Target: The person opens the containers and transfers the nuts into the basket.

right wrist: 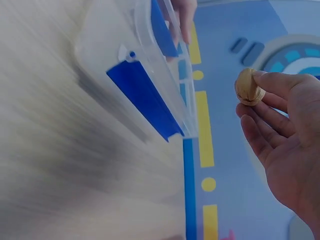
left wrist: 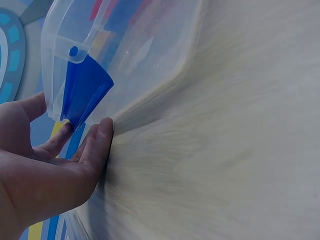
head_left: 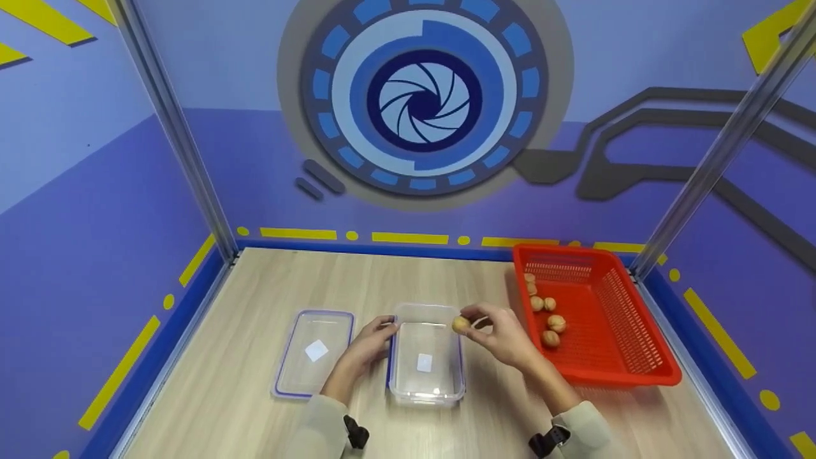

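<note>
A walnut (head_left: 461, 324) is pinched between the thumb and fingers of my right hand (head_left: 503, 335), at the right rim of a clear plastic food box (head_left: 426, 392). In the right wrist view the walnut (right wrist: 248, 88) shows tan, its shell held at the fingertips. My left hand (head_left: 366, 347) rests against the box's left side, fingers fairly straight. In the left wrist view its fingers touch the box near a blue latch (left wrist: 86, 90) that hangs down. Through the box a white square label (head_left: 424, 363) shows.
A clear lid (head_left: 312, 376) with a blue-purple seal lies left of the box. To the right stands a red plastic basket (head_left: 612, 306) with several walnuts (head_left: 556, 324) along its left side. Blue walls (head_left: 242, 185) enclose the wooden table (head_left: 210, 357).
</note>
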A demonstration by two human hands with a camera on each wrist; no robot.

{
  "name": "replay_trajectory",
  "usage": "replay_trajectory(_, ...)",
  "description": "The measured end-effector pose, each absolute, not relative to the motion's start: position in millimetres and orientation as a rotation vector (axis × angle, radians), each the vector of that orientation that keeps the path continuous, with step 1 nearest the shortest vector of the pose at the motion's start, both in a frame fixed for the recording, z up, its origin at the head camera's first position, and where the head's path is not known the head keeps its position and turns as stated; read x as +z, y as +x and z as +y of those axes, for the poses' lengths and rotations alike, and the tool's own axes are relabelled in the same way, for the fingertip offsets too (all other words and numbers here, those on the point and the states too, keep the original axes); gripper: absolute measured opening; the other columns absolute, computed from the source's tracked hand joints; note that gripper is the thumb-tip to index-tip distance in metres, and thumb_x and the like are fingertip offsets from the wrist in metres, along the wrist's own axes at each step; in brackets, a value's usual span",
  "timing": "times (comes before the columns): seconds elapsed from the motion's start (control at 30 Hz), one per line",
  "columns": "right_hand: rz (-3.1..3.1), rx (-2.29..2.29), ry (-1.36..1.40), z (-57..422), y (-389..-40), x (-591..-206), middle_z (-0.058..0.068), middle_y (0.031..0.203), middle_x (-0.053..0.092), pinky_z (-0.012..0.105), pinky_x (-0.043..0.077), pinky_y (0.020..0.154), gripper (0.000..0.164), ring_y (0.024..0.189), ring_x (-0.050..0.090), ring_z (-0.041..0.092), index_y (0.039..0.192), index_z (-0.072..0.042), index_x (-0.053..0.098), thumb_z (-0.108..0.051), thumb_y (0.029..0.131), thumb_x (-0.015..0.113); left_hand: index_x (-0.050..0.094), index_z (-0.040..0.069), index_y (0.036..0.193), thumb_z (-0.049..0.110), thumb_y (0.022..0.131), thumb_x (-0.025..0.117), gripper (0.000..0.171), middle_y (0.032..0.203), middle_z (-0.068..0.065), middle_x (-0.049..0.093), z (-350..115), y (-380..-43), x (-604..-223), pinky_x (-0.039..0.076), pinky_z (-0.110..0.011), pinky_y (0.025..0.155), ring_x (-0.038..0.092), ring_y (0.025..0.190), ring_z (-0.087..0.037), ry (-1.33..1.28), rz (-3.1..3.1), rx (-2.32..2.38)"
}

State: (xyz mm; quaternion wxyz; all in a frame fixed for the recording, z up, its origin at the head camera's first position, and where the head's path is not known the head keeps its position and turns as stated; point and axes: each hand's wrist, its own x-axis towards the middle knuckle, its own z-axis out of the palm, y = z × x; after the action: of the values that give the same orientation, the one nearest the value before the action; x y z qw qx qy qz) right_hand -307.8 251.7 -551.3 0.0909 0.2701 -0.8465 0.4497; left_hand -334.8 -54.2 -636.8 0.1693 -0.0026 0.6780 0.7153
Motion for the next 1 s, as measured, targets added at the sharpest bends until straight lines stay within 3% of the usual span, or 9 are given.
replay_trajectory(0.27, -2.470, 1.417, 0.723, 271, -310, -543, 0.008, 0.108, 0.077, 0.048, 0.062, 0.087, 0.027, 0.093, 0.073, 0.025, 0.117, 0.000, 0.074, -0.005, 0.091, 0.084, 0.042, -0.002, 0.156, 0.027, 0.111, 0.057, 0.056, 0.152, -0.026, 0.048, -57, -335, -637, 0.056, -0.044, 0.100, 0.061, 0.129, -0.040, 0.003, 1.920, 2.026)
replay_trajectory(0.53, -2.458, 1.487, 0.596, 296, -309, -533, 0.010, 0.112, 0.076, 0.050, 0.061, 0.091, 0.029, 0.097, 0.072, 0.028, 0.120, -0.002, 0.074, -0.008, 0.092, 0.083, 0.044, -0.002, 0.155, 0.028, 0.111, 0.057, 0.055, 0.153, -0.025, 0.049, -55, -334, -636, 0.055, -0.046, 0.102, 0.058, 0.133, -0.040, 0.013, 1.934, 2.016)
replay_trajectory(0.83, -2.444, 1.485, 0.414, 332, -312, -523, 0.009, 0.114, 0.074, 0.022, 0.058, 0.088, 0.032, 0.103, 0.069, 0.024, 0.123, -0.003, 0.073, -0.014, 0.094, 0.083, 0.044, -0.004, 0.154, 0.027, 0.110, 0.058, 0.056, 0.151, -0.026, 0.048, -54, -335, -637, 0.057, -0.043, 0.100, 0.060, 0.131, -0.040, 0.009, 1.931, 2.023)
replay_trajectory(1.0, -2.378, 1.609, 0.351, 351, -318, -522, 0.017, 0.114, 0.073, 0.028, 0.062, 0.078, 0.031, 0.098, 0.073, 0.033, 0.126, -0.002, 0.072, -0.011, 0.097, 0.079, 0.042, -0.004, 0.155, 0.027, 0.110, 0.058, 0.057, 0.152, -0.027, 0.048, -55, -335, -636, 0.056, -0.045, 0.102, 0.059, 0.132, -0.041, 0.006, 1.931, 2.021)
